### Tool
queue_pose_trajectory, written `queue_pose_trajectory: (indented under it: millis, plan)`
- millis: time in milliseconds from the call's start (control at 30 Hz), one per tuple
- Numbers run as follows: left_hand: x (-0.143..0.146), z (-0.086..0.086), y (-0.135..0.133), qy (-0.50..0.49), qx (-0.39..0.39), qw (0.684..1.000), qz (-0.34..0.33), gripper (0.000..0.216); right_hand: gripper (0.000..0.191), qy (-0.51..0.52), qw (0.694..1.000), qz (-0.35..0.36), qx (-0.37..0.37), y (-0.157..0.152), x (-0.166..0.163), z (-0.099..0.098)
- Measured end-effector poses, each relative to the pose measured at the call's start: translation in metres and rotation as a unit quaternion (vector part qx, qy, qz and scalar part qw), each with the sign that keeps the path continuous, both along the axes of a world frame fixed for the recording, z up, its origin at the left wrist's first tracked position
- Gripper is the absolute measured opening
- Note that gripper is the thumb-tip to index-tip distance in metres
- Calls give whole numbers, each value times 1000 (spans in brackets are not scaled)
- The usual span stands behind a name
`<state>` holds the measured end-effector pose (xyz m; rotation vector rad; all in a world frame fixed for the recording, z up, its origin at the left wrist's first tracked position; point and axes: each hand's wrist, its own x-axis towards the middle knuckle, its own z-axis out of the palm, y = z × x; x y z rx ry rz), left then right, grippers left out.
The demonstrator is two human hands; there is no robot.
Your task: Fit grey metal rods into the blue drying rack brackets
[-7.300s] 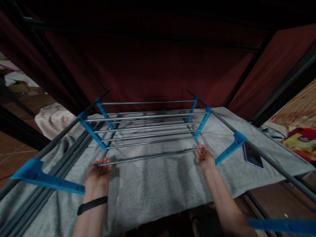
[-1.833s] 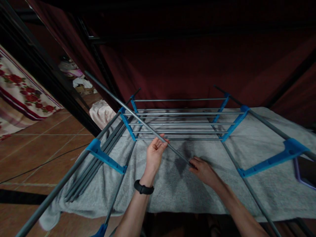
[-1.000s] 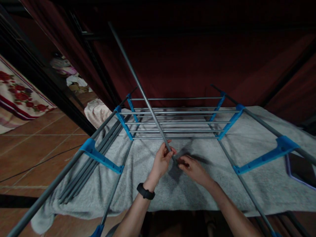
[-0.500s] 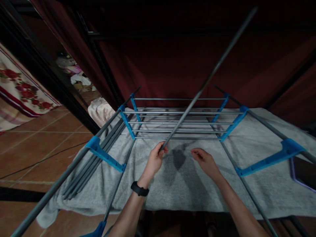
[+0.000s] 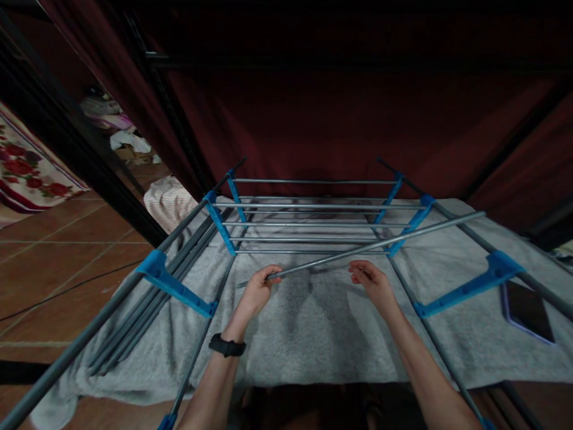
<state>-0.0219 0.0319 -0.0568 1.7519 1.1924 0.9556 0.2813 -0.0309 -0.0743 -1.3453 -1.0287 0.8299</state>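
My left hand (image 5: 258,291) is closed around a long grey metal rod (image 5: 331,257) near its left end. The rod slants up to the right, with its far end above the right side rail. My right hand (image 5: 373,286) hovers just below the rod, half curled and apart from it, with nothing visible in its fingers. Beyond both hands stands a drying rack frame, with several grey crossbars (image 5: 313,225) fixed between blue plastic brackets (image 5: 220,224). Nearer brackets on the left (image 5: 176,283) and right (image 5: 470,285) have no crossbars between them.
A grey blanket (image 5: 304,352) lies under the frame. Several loose grey rods (image 5: 152,298) rest on its left side. At the right lies a phone (image 5: 528,312). A dark red curtain (image 5: 290,125) hangs behind, and tiled floor (image 5: 67,269) shows at left.
The rod has swung down from steeply raised to a shallow slant across the frame. My left hand has shifted slightly left with it; my right hand stays nearly in place.
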Motion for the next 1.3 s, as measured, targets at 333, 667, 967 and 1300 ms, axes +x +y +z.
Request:
queue_pose_trajectory:
  millis: [333, 667, 967, 1300]
  plan:
    - [-32, 0, 15, 130, -1, 991, -16, 27, 36, 170, 985, -5, 10, -6, 0, 18]
    - [-40, -3, 23, 295, 37, 954, -22, 29, 23, 342, 938, -44, -23, -14, 10, 8]
    - [-32, -3, 17, 397, 133, 908, -29, 44, 7, 368, 915, -148, -72, -11, 33, -22]
    - [-25, 2, 5, 409, 138, 901, -41, 46, 5, 337, 914, -216, -60, -15, 56, -30]
